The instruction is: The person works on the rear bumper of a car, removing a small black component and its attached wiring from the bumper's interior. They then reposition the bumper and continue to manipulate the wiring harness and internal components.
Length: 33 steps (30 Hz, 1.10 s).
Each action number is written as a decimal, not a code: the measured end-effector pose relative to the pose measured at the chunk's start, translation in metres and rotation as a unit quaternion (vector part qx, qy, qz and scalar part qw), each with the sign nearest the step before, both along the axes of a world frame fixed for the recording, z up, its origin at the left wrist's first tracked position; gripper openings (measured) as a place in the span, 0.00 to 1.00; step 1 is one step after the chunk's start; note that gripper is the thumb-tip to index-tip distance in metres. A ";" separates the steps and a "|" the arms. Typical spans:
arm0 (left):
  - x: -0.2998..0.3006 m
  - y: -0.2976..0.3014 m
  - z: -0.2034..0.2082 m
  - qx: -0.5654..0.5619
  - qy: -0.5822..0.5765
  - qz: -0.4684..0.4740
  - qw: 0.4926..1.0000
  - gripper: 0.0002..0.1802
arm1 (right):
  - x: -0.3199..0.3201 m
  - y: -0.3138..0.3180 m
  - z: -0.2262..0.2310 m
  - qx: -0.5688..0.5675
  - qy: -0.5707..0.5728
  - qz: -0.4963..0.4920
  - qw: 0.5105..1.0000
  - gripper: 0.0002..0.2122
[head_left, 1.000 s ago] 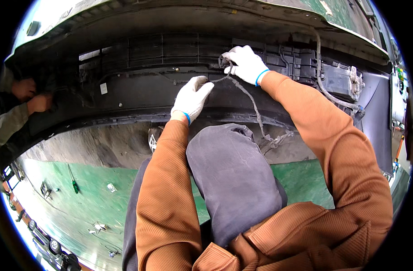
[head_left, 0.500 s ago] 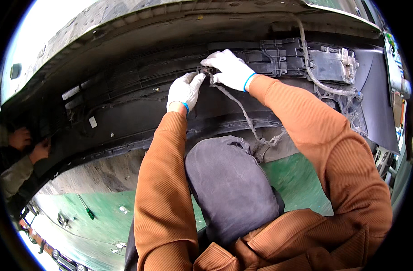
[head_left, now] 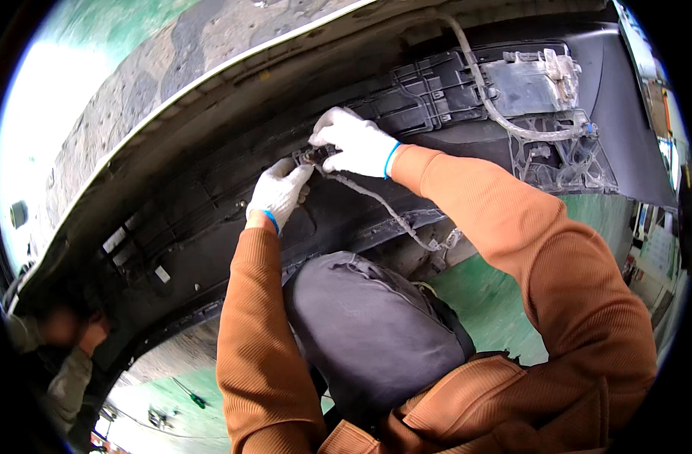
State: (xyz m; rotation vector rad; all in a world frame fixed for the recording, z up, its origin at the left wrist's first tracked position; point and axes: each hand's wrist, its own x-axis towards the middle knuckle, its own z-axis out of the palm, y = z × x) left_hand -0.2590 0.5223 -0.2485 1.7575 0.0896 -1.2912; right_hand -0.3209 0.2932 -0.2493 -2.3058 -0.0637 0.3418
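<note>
Both my hands wear white gloves with blue cuffs. They meet at a small dark fitting (head_left: 310,157) on the inside of a long black bumper cover (head_left: 210,234). My left hand (head_left: 280,191) pinches the fitting's left side with thumb and fingertips. From the right, my right hand (head_left: 353,142) curls its thumb and forefinger around it. A dirty grey cable (head_left: 372,195) runs from the fitting down toward a pale plug (head_left: 444,242). The fingers partly cover the fitting, so its exact kind does not show.
A grey hose (head_left: 474,68) crosses the cover near a dirty rectangular panel (head_left: 531,85) at right. Another person's hand (head_left: 95,333) is at the cover's left end. A green-handled screwdriver (head_left: 198,401) lies on the green floor (head_left: 490,295).
The view has tilted, and the cover now slants more steeply across it. My hands remain together at the fitting. The other person's hands sit further right in the picture.
</note>
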 end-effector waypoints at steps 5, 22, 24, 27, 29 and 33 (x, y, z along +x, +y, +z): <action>0.001 -0.008 0.004 0.023 0.008 0.011 1.000 0.21 | -0.002 0.002 -0.002 -0.028 0.018 -0.017 0.999 0.22; -0.016 -0.020 -0.024 0.132 -0.127 0.022 0.983 0.17 | 0.002 0.002 0.002 -0.048 0.049 0.005 0.998 0.24; -0.018 -0.020 -0.029 0.125 -0.139 0.033 0.982 0.17 | 0.002 0.001 0.001 -0.051 0.045 0.006 0.998 0.24; -0.019 -0.020 -0.033 0.141 -0.175 0.008 0.974 0.17 | 0.005 -0.001 0.001 -0.051 0.025 0.023 0.998 0.24; -0.019 -0.020 -0.032 0.133 -0.164 0.023 0.977 0.17 | 0.006 -0.005 0.000 -0.054 0.023 0.050 0.997 0.25; -0.017 -0.022 -0.028 0.147 -0.137 0.018 0.979 0.17 | 0.000 -0.022 -0.002 0.016 0.049 0.069 0.996 0.27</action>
